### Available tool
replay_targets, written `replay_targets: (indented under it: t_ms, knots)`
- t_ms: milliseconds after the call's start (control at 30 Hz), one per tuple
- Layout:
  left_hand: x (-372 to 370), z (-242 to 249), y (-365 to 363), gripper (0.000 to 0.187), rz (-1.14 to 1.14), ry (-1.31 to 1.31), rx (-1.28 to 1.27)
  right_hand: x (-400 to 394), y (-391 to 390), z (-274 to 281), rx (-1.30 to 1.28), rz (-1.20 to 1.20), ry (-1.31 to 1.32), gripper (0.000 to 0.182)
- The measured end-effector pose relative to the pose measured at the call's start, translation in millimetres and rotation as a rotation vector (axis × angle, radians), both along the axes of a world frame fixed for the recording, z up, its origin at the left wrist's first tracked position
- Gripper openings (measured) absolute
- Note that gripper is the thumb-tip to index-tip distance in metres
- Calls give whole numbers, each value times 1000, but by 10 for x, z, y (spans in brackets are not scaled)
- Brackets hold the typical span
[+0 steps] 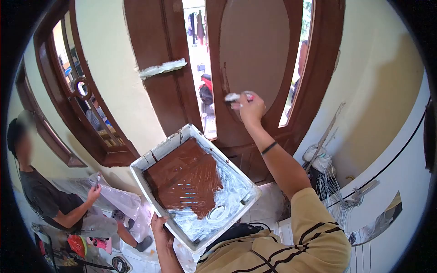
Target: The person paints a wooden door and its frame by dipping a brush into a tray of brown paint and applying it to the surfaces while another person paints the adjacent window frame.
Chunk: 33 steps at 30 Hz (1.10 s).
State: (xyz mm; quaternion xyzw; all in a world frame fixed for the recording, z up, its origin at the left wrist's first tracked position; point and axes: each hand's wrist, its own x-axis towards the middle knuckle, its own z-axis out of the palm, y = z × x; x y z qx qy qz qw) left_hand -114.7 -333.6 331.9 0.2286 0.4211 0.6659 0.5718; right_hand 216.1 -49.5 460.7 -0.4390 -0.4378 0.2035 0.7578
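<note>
My left hand (160, 227) grips the lower left edge of a white paint tray (159, 146), which is tilted in front of me. Brown paint (184, 175) covers much of its inside, with white smears over the lower right part. My right hand (252, 109) is raised at the brown door (230, 119), its fingers closed on a paintbrush (232, 97) with a white-smeared end. That end overlaps the left border of the door's oval panel (255, 50), which is a lighter brown. Near it, a darker streak runs along the oval's edge.
At the left, a person (50, 195) sits holding a small tool. Plastic sheeting (114, 200) covers something beside them. Tangled wires (337, 193) and sticks stand in the right corner. White tape (164, 68) sticks across the left door panel. A brown-framed window (82, 88) is farther left.
</note>
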Motion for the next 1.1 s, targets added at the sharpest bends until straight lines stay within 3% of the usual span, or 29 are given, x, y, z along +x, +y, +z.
replay_targets:
  t_ms: [200, 400, 533, 667, 800, 900, 1033, 1100]
  knots:
    - [64, -25, 29, 46, 13, -1, 10, 62, -210, 368, 232, 151, 262, 18]
    - [116, 43, -10, 44, 39, 5, 6, 145, -344, -267, -101, -22, 5, 18]
    - [134, 43, 4, 46, 37, 11, 12, 39, -112, -234, -28, -84, -123, 19]
    - [147, 55, -11, 46, 39, 21, 15, 44, -32, 154, 200, 153, 189, 20]
    - [197, 18, 5, 45, 68, 26, 8, 233, -293, 85, 182, 74, 14, 21]
    - [220, 50, -28, 44, 91, 12, 9, 488, -296, -230, -14, 21, -487, 19]
    - [171, -43, -65, 41, 58, -30, 16, 562, -199, -384, -52, -170, -778, 20]
    - [173, -55, -86, 40, 75, -33, 15, 496, -132, -304, -7, -48, -564, 18]
